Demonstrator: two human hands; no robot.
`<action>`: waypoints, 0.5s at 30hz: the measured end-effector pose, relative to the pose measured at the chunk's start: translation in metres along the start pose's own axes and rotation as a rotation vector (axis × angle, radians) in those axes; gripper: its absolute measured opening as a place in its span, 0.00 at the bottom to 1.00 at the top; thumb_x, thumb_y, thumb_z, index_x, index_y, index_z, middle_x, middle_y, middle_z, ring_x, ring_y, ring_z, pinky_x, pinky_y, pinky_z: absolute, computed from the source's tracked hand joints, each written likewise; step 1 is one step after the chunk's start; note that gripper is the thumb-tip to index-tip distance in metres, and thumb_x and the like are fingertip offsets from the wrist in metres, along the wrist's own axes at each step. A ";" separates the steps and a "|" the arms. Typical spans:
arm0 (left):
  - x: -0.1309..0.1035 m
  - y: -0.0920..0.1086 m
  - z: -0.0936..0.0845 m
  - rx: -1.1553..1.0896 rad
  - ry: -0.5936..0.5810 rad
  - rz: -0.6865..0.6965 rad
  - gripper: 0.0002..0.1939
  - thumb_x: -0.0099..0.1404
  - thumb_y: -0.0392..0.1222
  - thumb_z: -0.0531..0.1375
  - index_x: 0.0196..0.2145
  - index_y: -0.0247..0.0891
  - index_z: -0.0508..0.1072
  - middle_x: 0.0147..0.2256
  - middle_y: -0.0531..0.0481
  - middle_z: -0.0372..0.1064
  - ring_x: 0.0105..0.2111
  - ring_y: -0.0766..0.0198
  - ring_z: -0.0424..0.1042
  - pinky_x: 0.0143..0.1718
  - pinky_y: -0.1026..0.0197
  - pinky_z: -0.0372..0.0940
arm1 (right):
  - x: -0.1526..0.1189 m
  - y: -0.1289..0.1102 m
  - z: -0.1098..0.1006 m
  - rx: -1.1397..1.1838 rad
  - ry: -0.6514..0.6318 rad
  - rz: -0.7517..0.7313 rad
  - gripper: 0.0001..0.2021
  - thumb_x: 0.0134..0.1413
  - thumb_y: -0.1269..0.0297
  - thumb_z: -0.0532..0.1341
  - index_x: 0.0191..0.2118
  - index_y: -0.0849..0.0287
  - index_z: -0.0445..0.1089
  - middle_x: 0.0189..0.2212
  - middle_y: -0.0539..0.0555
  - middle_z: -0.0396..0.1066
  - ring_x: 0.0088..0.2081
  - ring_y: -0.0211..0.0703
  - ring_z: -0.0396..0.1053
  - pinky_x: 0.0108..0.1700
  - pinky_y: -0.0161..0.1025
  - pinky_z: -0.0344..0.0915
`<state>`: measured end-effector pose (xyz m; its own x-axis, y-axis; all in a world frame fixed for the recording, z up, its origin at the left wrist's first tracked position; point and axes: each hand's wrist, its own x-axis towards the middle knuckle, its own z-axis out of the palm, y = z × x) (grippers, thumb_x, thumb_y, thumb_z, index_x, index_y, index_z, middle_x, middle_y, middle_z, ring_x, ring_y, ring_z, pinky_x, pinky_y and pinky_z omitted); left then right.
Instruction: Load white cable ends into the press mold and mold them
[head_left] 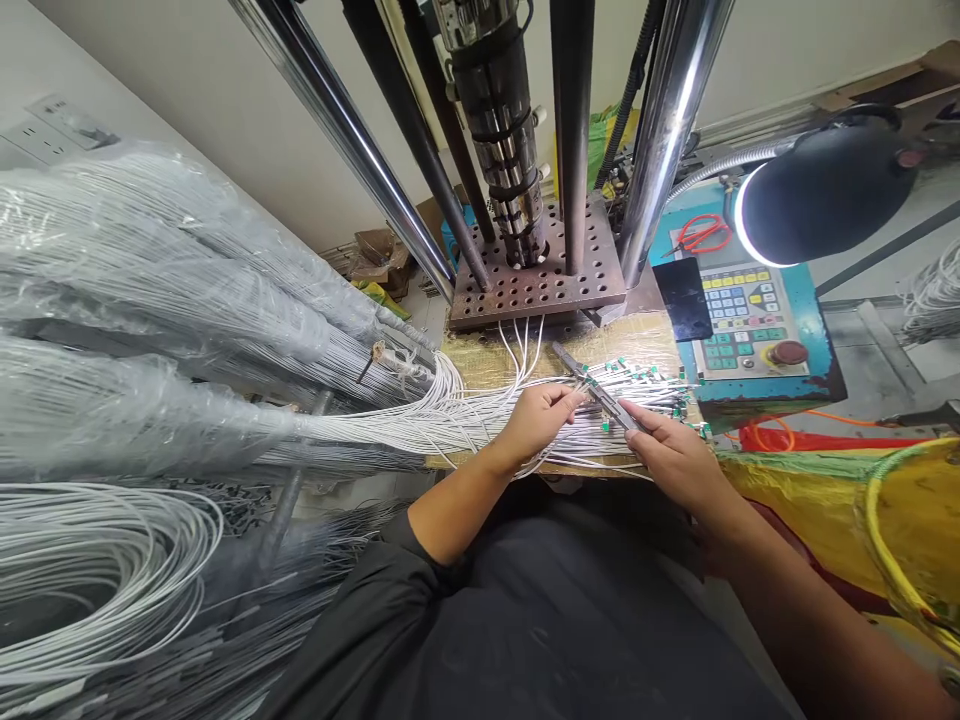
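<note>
A metal tool [611, 405] is being gripped by the right hand [671, 455], cables [450, 425] by the left hand [534, 425]; snagging is being risked through crowding.

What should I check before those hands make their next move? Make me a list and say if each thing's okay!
1. Right hand holding the metal tool: ok.
2. Left hand pinching a cable end: cannot tell; its fingertips are too small to see clearly.
3. Lamp lit: ok.
4. White cables lying separately: not ok; they overlap in a pile.
5. Red-handled scissors away from both hands: ok; they're on the blue console.
</note>
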<state>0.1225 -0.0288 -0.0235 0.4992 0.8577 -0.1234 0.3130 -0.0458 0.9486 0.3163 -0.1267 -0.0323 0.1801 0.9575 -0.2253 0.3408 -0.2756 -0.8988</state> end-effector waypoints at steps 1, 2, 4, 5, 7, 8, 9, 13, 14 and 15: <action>0.003 -0.002 0.001 -0.058 0.000 -0.044 0.19 0.70 0.51 0.59 0.28 0.34 0.73 0.24 0.52 0.70 0.23 0.70 0.66 0.28 0.66 0.62 | 0.000 -0.002 0.000 -0.010 0.001 -0.001 0.30 0.54 0.58 0.58 0.62 0.59 0.70 0.60 0.55 0.71 0.61 0.57 0.68 0.66 0.53 0.60; 0.006 -0.005 0.002 -0.123 -0.001 -0.086 0.18 0.69 0.52 0.60 0.29 0.34 0.73 0.25 0.52 0.71 0.23 0.71 0.67 0.27 0.67 0.63 | 0.000 -0.003 -0.001 -0.017 0.001 -0.001 0.30 0.54 0.58 0.57 0.62 0.60 0.71 0.60 0.54 0.71 0.62 0.57 0.67 0.66 0.52 0.60; 0.012 -0.008 0.004 -0.251 0.011 -0.148 0.17 0.66 0.52 0.62 0.32 0.32 0.73 0.29 0.48 0.74 0.22 0.70 0.70 0.24 0.67 0.63 | -0.001 -0.006 -0.001 -0.021 0.004 0.001 0.30 0.54 0.57 0.57 0.62 0.59 0.71 0.60 0.54 0.71 0.62 0.57 0.67 0.66 0.50 0.62; 0.014 -0.009 0.005 -0.302 0.021 -0.161 0.17 0.65 0.51 0.64 0.34 0.32 0.73 0.31 0.47 0.75 0.21 0.71 0.70 0.22 0.68 0.61 | -0.001 -0.007 -0.001 -0.019 0.008 0.000 0.30 0.53 0.58 0.57 0.61 0.59 0.72 0.59 0.53 0.72 0.62 0.57 0.68 0.65 0.50 0.62; 0.017 -0.009 0.006 -0.345 0.016 -0.164 0.17 0.64 0.51 0.65 0.37 0.32 0.72 0.31 0.47 0.76 0.17 0.74 0.65 0.18 0.69 0.56 | -0.001 -0.008 0.000 -0.011 0.020 -0.006 0.29 0.52 0.58 0.58 0.60 0.58 0.73 0.57 0.53 0.74 0.60 0.58 0.69 0.63 0.50 0.64; 0.017 -0.009 0.006 -0.342 0.002 -0.161 0.17 0.64 0.52 0.64 0.37 0.32 0.71 0.30 0.48 0.75 0.15 0.76 0.61 0.17 0.69 0.52 | -0.001 -0.008 0.000 -0.007 0.030 -0.011 0.28 0.52 0.59 0.58 0.59 0.57 0.74 0.56 0.53 0.75 0.59 0.58 0.70 0.63 0.50 0.65; 0.016 -0.009 0.005 -0.329 -0.011 -0.158 0.17 0.65 0.52 0.63 0.36 0.33 0.71 0.28 0.50 0.75 0.14 0.77 0.58 0.16 0.69 0.50 | -0.002 -0.009 0.000 -0.003 0.039 -0.016 0.28 0.51 0.59 0.59 0.58 0.56 0.75 0.55 0.52 0.76 0.59 0.59 0.71 0.62 0.51 0.66; 0.008 -0.009 0.001 -0.124 -0.028 -0.078 0.16 0.69 0.49 0.60 0.30 0.34 0.71 0.26 0.51 0.73 0.16 0.74 0.62 0.21 0.67 0.57 | -0.003 -0.010 0.000 -0.001 0.055 -0.015 0.27 0.51 0.61 0.60 0.57 0.54 0.76 0.51 0.51 0.78 0.58 0.59 0.72 0.61 0.51 0.67; 0.006 -0.009 0.000 -0.020 -0.018 -0.020 0.15 0.69 0.47 0.59 0.29 0.34 0.72 0.26 0.50 0.73 0.19 0.72 0.65 0.24 0.66 0.61 | -0.003 -0.009 0.000 -0.002 0.055 -0.014 0.27 0.51 0.61 0.60 0.57 0.54 0.76 0.51 0.51 0.78 0.58 0.59 0.72 0.61 0.50 0.67; 0.003 -0.009 -0.001 0.100 -0.009 0.057 0.14 0.70 0.45 0.59 0.30 0.34 0.74 0.27 0.49 0.73 0.23 0.69 0.68 0.28 0.64 0.64 | -0.003 -0.009 0.000 0.000 0.056 -0.018 0.27 0.51 0.60 0.60 0.57 0.54 0.76 0.52 0.51 0.78 0.58 0.59 0.72 0.61 0.50 0.67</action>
<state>0.1201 -0.0247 -0.0325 0.5259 0.8474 -0.0729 0.3628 -0.1460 0.9204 0.3127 -0.1273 -0.0234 0.2252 0.9560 -0.1878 0.3447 -0.2585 -0.9024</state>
